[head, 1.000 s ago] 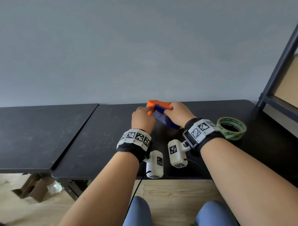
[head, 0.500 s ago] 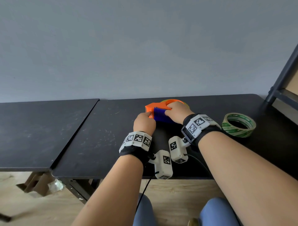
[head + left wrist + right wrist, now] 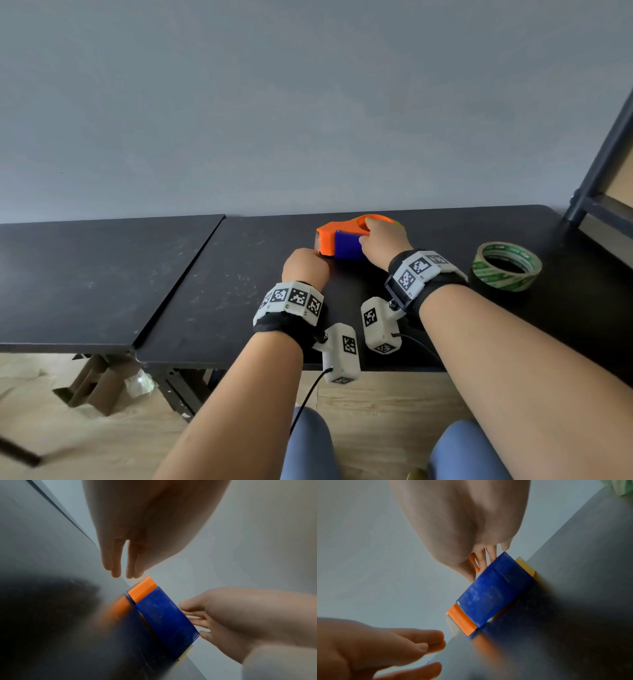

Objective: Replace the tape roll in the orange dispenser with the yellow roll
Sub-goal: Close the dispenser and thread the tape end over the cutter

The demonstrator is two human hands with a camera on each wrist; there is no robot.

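Observation:
The orange dispenser (image 3: 328, 240) with its blue side panel (image 3: 346, 245) lies flat on the black table (image 3: 222, 308). A strip of the yellow roll (image 3: 526, 565) shows behind the blue panel. My right hand (image 3: 383, 240) grips the dispenser from above, fingers over its round top and thumb against the blue panel (image 3: 493, 592). My left hand (image 3: 305, 267) hovers just short of the toothed cutter end (image 3: 453, 626), fingers relaxed and holding nothing. In the left wrist view its fingertips (image 3: 116, 573) point at the orange end (image 3: 142, 591) without touching it.
A clear tape roll with green print (image 3: 507, 274) lies flat to the right of my right wrist. A second black table (image 3: 85, 274) adjoins on the left. A dark shelf frame (image 3: 603, 164) rises at the right. The wall runs close behind the dispenser.
The dispenser, held tilted up between both hands a second ago, now lies flat on the table. My left hand has let go of its cutter end and drawn back a little.

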